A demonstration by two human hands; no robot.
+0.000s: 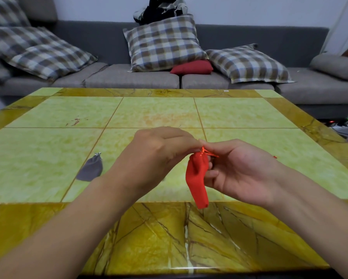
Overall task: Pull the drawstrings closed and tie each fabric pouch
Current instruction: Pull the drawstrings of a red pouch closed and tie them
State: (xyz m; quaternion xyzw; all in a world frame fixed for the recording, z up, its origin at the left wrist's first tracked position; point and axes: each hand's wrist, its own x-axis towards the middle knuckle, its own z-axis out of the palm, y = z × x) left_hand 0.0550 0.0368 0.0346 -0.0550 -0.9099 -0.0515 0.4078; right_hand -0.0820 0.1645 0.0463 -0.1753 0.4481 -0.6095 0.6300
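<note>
Item: red pouch [196, 179], held above near worktop [249, 117]; my left hand [159, 156] and right hand [239, 170] fingers pinch its drawstrings [208, 153]. Grey pouch [90, 168] lies left. Advice: pull cords evenly, snug knot against neck.

Two pouches: red pouch [196, 178], grey pouch [90, 167]; perhaps five cushions.

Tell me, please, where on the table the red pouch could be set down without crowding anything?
The far tiles of the table, between the sofa-side border and the hands, lie bare. So does the right side, past the right hand. The left is tighter: the grey pouch lies just beyond the left hand. Both hands hold the red pouch.
</note>
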